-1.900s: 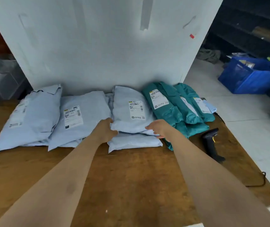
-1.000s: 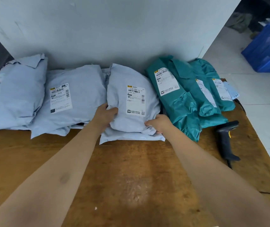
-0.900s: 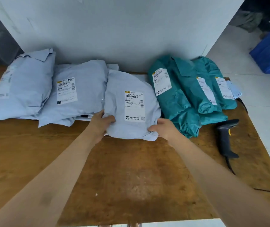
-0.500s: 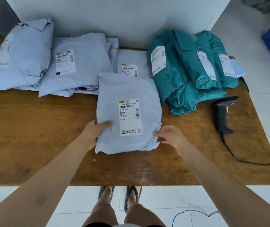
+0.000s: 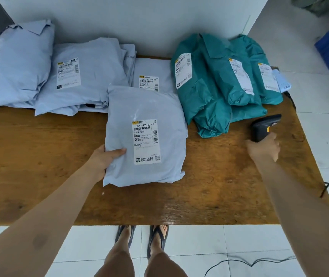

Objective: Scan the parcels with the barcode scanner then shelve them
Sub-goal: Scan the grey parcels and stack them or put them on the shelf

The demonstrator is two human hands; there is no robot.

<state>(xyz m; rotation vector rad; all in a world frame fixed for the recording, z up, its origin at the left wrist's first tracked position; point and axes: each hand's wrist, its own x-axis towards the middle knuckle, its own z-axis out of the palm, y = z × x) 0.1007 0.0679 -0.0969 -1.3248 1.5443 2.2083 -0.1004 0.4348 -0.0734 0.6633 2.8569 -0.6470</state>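
The left hand [image 5: 105, 156] pinches the grey parcel [image 5: 145, 136] in the middle of the tabletop [image 5: 39, 146]; the right hand [image 5: 264, 149] curls round the barcode scanner [image 5: 265, 125] near the right edge. Its cable [image 5: 324, 188] may snag there.

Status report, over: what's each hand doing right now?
Left hand grips grey parcel, label up. Right hand grasps barcode scanner on table. Nothing between scanner and parcel.

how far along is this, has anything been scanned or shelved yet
Done: the front grey parcel lies apart from the piles, label up, on the table. In hand: the left hand holds its edge and the right hand grips the barcode scanner, not yet aimed at the label. Left: scanning it, then the other grey parcels and teal parcels by the wall. No shelf is in view.
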